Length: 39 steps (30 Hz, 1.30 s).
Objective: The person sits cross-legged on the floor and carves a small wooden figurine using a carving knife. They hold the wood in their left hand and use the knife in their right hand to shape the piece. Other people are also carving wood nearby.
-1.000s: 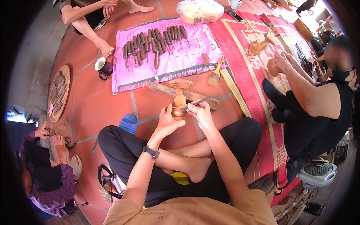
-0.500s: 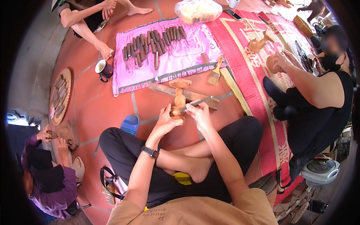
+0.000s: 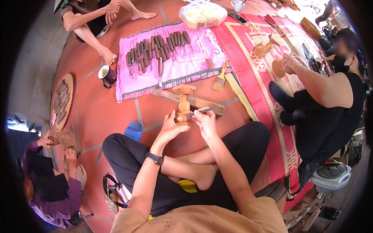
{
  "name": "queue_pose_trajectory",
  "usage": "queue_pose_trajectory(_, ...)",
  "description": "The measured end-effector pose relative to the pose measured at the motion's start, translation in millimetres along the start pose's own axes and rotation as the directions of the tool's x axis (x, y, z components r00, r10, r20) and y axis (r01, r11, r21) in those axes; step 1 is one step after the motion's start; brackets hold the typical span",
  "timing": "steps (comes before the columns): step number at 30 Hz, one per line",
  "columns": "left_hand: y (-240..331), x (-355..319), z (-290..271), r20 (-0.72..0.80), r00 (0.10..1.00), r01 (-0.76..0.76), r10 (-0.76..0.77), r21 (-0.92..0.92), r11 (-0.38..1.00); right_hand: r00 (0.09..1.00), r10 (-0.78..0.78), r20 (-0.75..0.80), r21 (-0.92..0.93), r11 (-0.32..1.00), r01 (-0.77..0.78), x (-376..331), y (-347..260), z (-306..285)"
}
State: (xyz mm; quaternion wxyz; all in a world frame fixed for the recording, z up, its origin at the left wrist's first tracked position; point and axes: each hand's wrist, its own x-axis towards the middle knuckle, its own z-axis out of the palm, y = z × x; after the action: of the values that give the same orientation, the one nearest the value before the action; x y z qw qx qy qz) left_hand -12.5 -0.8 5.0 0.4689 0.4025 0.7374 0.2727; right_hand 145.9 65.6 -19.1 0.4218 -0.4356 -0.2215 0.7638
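My left hand is closed around the lower end of a carved wooden figure, which has a flat, wider piece at its far end. Between the fingers of my right hand is a thin dark file. Its near end meets the carving just beside my left fingers; that contact spot is partly hidden. A wooden block lies on the floor just beyond both hands, partly behind the carving.
A pink sheet bears several wooden-handled chisels. Nearby are a flat brush, a dark mug, a blue slipper and a basket of tools. Co-workers sit left and right, one on a red mat.
The file has swung to a flatter angle against the carving, its far end lower. My left hand keeps its grip. The right co-worker's hands have shifted slightly on their wooden piece.
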Motion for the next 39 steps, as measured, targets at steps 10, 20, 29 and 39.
queue_pose_trajectory(10,0,-3,-1,-0.004,1.000,0.023,-0.023,-0.008,1.000,0.999,-0.031,-0.032,0.038,0.999,0.032,-2,4,3)
queue_pose_trajectory(20,0,-2,2,-0.014,1.000,0.026,-0.026,0.003,1.000,0.998,-0.043,-0.041,0.122,0.991,0.048,-9,16,-1)
queue_pose_trajectory(29,0,-1,5,-0.033,0.999,0.039,-0.038,0.044,0.998,0.997,-0.069,0.018,0.035,0.997,0.069,-13,15,0)
queue_pose_trajectory(39,1,2,1,-0.009,0.999,0.034,-0.035,-0.050,0.998,0.994,-0.110,0.019,0.054,0.993,0.109,-10,14,-2)
